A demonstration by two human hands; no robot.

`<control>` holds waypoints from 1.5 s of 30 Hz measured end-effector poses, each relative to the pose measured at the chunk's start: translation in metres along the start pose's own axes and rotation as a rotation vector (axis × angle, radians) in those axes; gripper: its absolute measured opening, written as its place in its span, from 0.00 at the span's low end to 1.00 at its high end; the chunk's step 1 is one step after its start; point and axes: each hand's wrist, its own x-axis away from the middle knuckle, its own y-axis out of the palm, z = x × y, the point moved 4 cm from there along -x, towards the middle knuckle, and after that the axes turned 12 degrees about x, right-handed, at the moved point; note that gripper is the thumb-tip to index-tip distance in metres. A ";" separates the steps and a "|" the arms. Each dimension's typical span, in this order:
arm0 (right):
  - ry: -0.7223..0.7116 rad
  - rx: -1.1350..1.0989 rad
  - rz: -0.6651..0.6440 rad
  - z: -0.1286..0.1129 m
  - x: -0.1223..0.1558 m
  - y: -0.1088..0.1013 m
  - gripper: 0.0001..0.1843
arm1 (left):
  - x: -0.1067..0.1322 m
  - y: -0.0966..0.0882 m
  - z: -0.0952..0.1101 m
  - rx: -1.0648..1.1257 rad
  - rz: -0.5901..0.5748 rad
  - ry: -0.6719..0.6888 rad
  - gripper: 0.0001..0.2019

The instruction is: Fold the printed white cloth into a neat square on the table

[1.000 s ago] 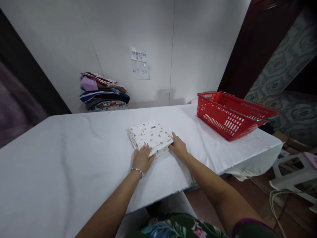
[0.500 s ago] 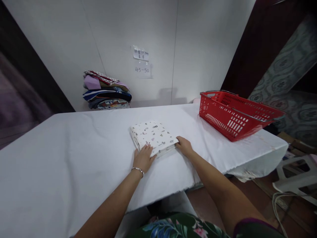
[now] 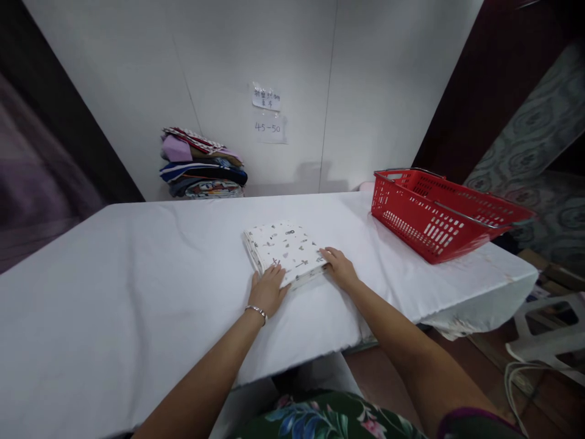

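Observation:
A folded white cloth [image 3: 287, 244] with small printed motifs lies on the white-covered table, its layers stacked along the near and left edges. My left hand [image 3: 269, 291], with a silver bracelet at the wrist, rests on the near left corner. Its fingers lie flat on top and the thumb points along the near edge. At the near right corner is my right hand [image 3: 339, 268], fingers stretched over the top of the cloth. Its thumb side is partly hidden at the edge.
A red plastic basket [image 3: 439, 225] with metal handles stands at the table's right. Against the wall at back left is a pile of folded fabrics [image 3: 203, 167]. Paper signs [image 3: 269, 113] hang on the wall. A white stool [image 3: 551, 329] stands on the floor at right.
My right fingers have shifted from the cloth's corner edge onto its top. My left hand stays at its corner. The view has turned slightly left.

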 end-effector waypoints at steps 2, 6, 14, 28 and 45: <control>-0.034 0.009 -0.007 -0.001 0.000 0.000 0.29 | 0.000 0.000 0.001 0.010 0.007 -0.003 0.21; -0.033 -0.034 -0.060 0.002 0.001 0.002 0.28 | 0.003 0.001 0.001 0.053 0.018 -0.011 0.21; -0.004 -0.090 0.005 -0.011 0.003 -0.013 0.31 | 0.026 0.000 0.000 0.186 0.139 0.012 0.22; -0.393 0.027 -0.132 -0.076 0.014 -0.002 0.26 | 0.045 -0.014 -0.021 0.628 0.316 -0.094 0.15; -0.067 -0.386 -0.222 -0.160 -0.075 0.005 0.10 | -0.036 -0.011 -0.099 1.075 0.433 -0.709 0.03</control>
